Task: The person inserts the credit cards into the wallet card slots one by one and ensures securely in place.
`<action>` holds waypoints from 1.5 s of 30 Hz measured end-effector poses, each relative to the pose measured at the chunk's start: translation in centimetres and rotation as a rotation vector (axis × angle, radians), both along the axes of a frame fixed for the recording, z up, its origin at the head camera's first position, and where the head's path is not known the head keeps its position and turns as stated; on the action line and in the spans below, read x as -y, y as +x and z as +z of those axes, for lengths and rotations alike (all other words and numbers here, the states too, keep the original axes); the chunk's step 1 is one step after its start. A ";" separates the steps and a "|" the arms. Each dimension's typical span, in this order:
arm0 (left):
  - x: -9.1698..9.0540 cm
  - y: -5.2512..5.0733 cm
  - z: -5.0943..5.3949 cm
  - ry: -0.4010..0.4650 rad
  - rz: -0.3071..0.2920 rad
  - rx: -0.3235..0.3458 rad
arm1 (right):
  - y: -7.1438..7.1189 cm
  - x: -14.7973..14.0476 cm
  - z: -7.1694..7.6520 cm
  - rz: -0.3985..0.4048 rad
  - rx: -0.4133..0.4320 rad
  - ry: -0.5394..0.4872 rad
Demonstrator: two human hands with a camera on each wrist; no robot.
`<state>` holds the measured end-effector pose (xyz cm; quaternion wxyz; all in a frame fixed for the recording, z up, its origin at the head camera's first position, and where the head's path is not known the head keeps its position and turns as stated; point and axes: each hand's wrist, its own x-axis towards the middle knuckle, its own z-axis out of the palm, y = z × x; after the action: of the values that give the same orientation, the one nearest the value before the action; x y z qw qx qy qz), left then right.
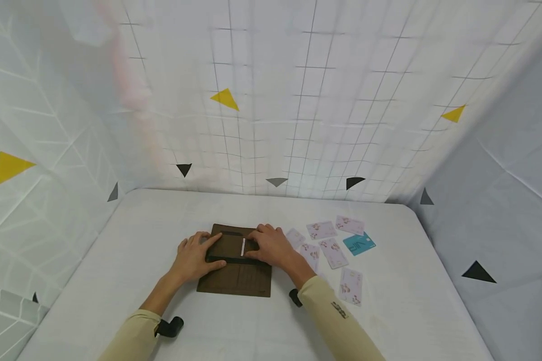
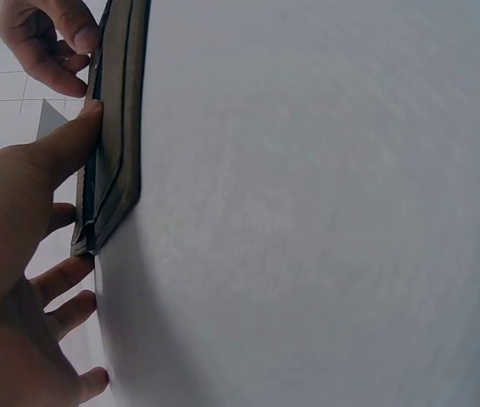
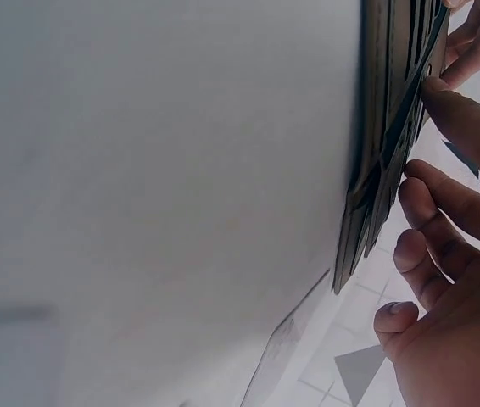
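A brown wallet [image 1: 235, 280] lies unfolded on the white table, its upper half bearing a dark-edged inner flap with a short white strip [image 1: 243, 246] across it. From the left, my left hand [image 1: 190, 258] rests on the wallet, thumb and index finger spread on the flap and the other fingers past its edge. My right hand [image 1: 273, 245] holds the flap's right part between thumb and index finger, beside the white strip. In the right wrist view, the right thumb [image 3: 465, 119] touches the wallet's layered edge [image 3: 393, 127]. What lies inside the pockets is hidden.
Right of the wallet lie several pale cards with a pink flower print [image 1: 351, 287], loosely spread. A teal card [image 1: 359, 243] lies among them, partly touching a pale one. White fabric walls with yellow and black triangles enclose the table.
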<state>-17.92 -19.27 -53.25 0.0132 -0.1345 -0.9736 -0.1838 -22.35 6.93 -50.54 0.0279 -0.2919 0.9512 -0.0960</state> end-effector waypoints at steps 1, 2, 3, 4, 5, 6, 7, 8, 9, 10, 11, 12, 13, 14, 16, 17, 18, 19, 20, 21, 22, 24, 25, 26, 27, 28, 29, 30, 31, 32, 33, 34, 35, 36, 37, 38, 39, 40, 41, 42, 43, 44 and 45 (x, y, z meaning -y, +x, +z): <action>0.0 0.0 0.0 0.003 -0.001 0.002 | 0.1 -0.3 0.0 -0.002 -0.001 -0.003; 0.0 0.0 -0.1 0.003 -0.003 0.001 | 0.1 -0.5 0.0 -0.007 -0.002 -0.006; 0.0 0.0 -0.1 0.006 -0.004 0.002 | 0.2 -0.8 -0.1 -0.012 -0.004 -0.006; 0.0 0.0 -0.1 0.007 -0.006 0.000 | 0.3 -1.1 -0.1 -0.018 -0.007 -0.006; 0.1 0.0 -0.2 0.006 -0.006 -0.004 | 0.4 -1.4 -0.1 -0.023 -0.008 -0.009; 0.1 0.0 -0.2 0.005 -0.006 -0.008 | 0.4 -1.8 -0.1 -0.028 -0.008 -0.015; 0.1 0.0 -0.2 0.003 -0.006 -0.012 | 0.5 -2.0 0.0 -0.035 -0.006 -0.025; 0.1 0.0 -0.2 0.002 -0.006 -0.019 | 0.6 -2.3 0.1 -0.042 -0.005 -0.032; 0.2 0.0 -0.2 0.000 -0.006 -0.024 | 0.6 -2.6 0.1 -0.048 -0.005 -0.044; 0.2 0.0 -0.3 -0.001 -0.005 -0.028 | 0.7 -2.9 0.2 -0.052 -0.004 -0.055; 0.2 0.0 -0.3 -0.001 -0.005 -0.031 | 0.8 -3.1 0.2 -0.056 -0.004 -0.062; 0.2 0.0 -0.3 0.001 -0.005 -0.033 | 0.8 -3.3 0.3 -0.062 -0.006 -0.065; 0.2 0.0 -0.2 0.003 -0.006 -0.033 | 0.9 -3.6 0.3 -0.069 -0.008 -0.067; 0.2 0.0 -0.2 0.007 -0.007 -0.032 | 0.9 -3.8 0.2 -0.075 -0.011 -0.065; 0.2 0.1 -0.2 0.008 -0.006 -0.027 | 1.0 -4.3 0.1 -0.086 -0.012 -0.064; 0.2 0.1 -0.1 0.008 -0.005 -0.026 | 1.0 -4.6 0.0 -0.091 -0.015 -0.061; 0.3 0.2 -0.1 0.006 -0.004 -0.026 | 1.0 -4.8 0.0 -0.096 -0.017 -0.061; 0.3 0.2 -0.1 0.005 -0.002 -0.025 | 1.0 -5.1 -0.1 -0.099 -0.020 -0.061; 0.3 0.2 -0.1 0.005 0.000 -0.022 | 1.0 -5.3 -0.1 -0.102 -0.022 -0.060; 0.3 0.2 0.0 0.003 0.002 -0.021 | 1.0 -5.6 -0.1 -0.105 -0.023 -0.064; 0.3 0.3 0.0 0.003 0.003 -0.020 | 1.0 -5.9 -0.1 -0.107 -0.025 -0.069; 0.3 0.3 0.1 0.004 0.004 -0.021 | 1.0 -6.4 0.0 -0.115 -0.026 -0.075; 0.3 0.3 0.1 0.006 0.004 -0.020 | 1.0 -6.7 0.0 -0.119 -0.027 -0.075; 0.3 0.3 0.2 0.007 0.003 -0.021 | 1.0 -7.0 0.0 -0.126 -0.024 -0.077; 0.3 0.4 0.2 0.007 0.002 -0.023 | 1.0 -7.3 0.0 -0.132 -0.025 -0.077; 0.3 0.4 0.3 0.008 0.002 -0.025 | 1.0 -7.5 0.0 -0.140 -0.024 -0.073; 0.3 0.4 0.3 0.009 0.001 -0.026 | 0.9 -7.8 0.0 -0.146 -0.021 -0.069; 0.2 0.4 0.3 0.009 0.001 -0.026 | 0.9 -8.0 0.0 -0.152 -0.020 -0.066; 0.2 0.4 0.4 0.009 0.000 -0.025 | 0.9 -8.3 -0.1 -0.158 -0.018 -0.058; 0.2 0.4 0.4 0.009 0.000 -0.025 | 0.8 -8.5 0.0 -0.165 -0.016 -0.056; 0.2 0.4 0.3 0.009 0.000 -0.024 | 0.8 -8.8 0.0 -0.170 -0.017 -0.055; 0.2 0.4 0.4 0.008 0.001 -0.023 | 0.8 -9.0 0.0 -0.177 -0.012 -0.053; 0.2 0.4 0.3 0.008 0.001 -0.022 | 0.8 -9.3 0.1 -0.181 -0.013 -0.052; 0.2 0.4 0.3 0.007 0.001 -0.023 | 0.8 -9.6 0.1 -0.186 -0.016 -0.048; 0.2 0.4 0.3 0.007 0.000 -0.024 | 0.9 -9.9 0.2 -0.197 -0.013 -0.045; 0.1 0.4 0.2 0.007 -0.001 -0.024 | 1.0 -10.3 0.3 -0.206 -0.010 -0.048; 0.1 0.4 0.2 0.007 -0.003 -0.025 | 1.0 -10.8 0.3 -0.215 -0.005 -0.047; 0.1 0.3 0.1 0.005 -0.005 -0.026 | 1.1 -11.2 0.3 -0.227 0.000 -0.044; 0.1 0.3 0.1 0.006 -0.006 -0.026 | 1.2 -11.8 0.3 -0.235 0.004 -0.042; 0.0 0.3 0.1 0.007 -0.007 -0.026 | 1.2 -12.3 0.3 -0.245 0.011 -0.044; 0.0 0.3 0.1 0.008 -0.008 -0.026 | 1.3 -12.9 0.3 -0.255 0.017 -0.046; 0.0 0.2 0.1 0.006 -0.009 -0.027 | 1.3 -13.5 0.2 -0.262 0.017 -0.047; 0.0 0.2 0.1 0.005 -0.008 -0.028 | 1.4 -14.0 0.2 -0.269 0.019 -0.046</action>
<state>-17.68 -19.27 -53.16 0.0264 -0.1412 -0.9723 -0.1844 -21.00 20.93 -50.37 0.0172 -0.1612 0.9790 -0.1234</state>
